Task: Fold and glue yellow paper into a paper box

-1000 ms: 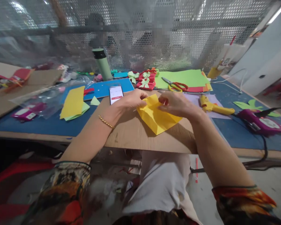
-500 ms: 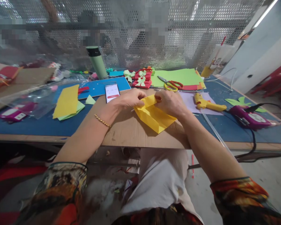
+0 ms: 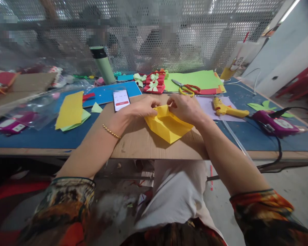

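Observation:
A folded piece of yellow paper, creased and partly opened like a pocket, is held low over a brown cardboard sheet. My left hand pinches its upper left edge between thumb and fingers. At the upper right edge, my right hand grips the paper with curled fingers. Some fingertips are hidden behind the paper's top edge. Just left of my left hand lies a phone with a lit screen. Beyond my right hand are scissors with red and yellow handles.
A yellow glue gun lies on lilac paper at right, beside a purple box with cables. Red pieces with pale bows, green sheets and a green bottle stand at the back. Yellow paper lies left.
The yellow paper's upper edge has been spread slightly wider, so its pocket shows more. My right fingers have shifted a little along the edge. The view has tilted slightly.

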`<act>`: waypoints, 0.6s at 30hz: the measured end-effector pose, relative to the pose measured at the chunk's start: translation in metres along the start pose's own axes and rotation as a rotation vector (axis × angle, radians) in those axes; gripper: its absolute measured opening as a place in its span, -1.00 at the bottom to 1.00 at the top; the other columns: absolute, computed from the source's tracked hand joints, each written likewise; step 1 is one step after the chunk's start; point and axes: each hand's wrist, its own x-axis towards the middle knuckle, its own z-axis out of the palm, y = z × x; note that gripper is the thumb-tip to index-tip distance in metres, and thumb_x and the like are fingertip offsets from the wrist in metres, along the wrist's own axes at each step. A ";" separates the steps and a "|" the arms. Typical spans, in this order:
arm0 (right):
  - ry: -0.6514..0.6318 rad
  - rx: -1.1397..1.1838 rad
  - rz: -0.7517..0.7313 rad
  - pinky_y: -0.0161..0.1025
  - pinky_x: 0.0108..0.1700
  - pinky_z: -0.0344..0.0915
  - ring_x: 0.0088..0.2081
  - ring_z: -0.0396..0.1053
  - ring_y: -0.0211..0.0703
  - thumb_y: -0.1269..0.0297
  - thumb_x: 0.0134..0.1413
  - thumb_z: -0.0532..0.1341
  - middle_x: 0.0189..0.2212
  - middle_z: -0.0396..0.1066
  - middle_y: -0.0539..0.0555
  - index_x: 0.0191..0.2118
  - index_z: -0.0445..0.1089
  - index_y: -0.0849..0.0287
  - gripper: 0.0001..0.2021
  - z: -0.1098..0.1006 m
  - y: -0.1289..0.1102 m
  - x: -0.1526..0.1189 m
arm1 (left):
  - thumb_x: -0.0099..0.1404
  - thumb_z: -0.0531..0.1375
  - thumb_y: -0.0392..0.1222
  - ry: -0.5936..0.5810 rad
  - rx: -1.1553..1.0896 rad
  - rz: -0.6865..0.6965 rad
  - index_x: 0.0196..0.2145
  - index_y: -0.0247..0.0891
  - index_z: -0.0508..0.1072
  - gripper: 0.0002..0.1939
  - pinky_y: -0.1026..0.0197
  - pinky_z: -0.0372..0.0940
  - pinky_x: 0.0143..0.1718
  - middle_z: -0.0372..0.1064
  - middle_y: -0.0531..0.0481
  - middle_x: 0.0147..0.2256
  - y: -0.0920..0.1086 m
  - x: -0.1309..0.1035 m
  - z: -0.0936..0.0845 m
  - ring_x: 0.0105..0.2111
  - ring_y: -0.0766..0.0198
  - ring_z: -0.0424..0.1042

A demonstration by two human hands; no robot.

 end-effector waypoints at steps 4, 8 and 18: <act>0.008 -0.058 -0.089 -0.16 -0.25 0.12 -0.22 0.46 -0.01 0.43 0.22 0.15 -0.19 0.65 0.22 -0.01 0.61 0.19 -0.67 0.006 0.004 0.000 | -0.09 0.23 -0.43 0.032 0.064 -0.010 -0.36 -0.25 0.56 -0.72 0.29 0.25 -0.34 0.51 0.06 -0.39 0.000 0.002 0.004 -0.33 0.26 0.44; -0.017 -0.072 -0.096 -0.15 -0.26 0.08 -0.23 0.43 -0.01 0.43 0.25 0.11 -0.17 0.65 0.23 0.04 0.60 0.21 -0.63 0.006 0.006 0.000 | -0.03 0.21 -0.43 0.028 0.101 -0.052 -0.30 -0.27 0.58 -0.70 0.26 0.26 -0.32 0.52 0.03 -0.36 0.002 0.002 0.008 -0.35 0.27 0.44; -0.126 -0.109 -0.138 -0.15 -0.26 0.07 -0.28 0.37 -0.04 0.38 0.23 0.18 -0.21 0.61 0.23 -0.04 0.64 0.19 -0.69 -0.001 0.004 -0.002 | -0.09 0.19 -0.50 -0.027 0.123 -0.073 -0.51 -0.25 0.50 -0.79 0.25 0.13 -0.47 0.38 0.09 -0.48 0.012 -0.002 0.011 -0.46 0.32 0.37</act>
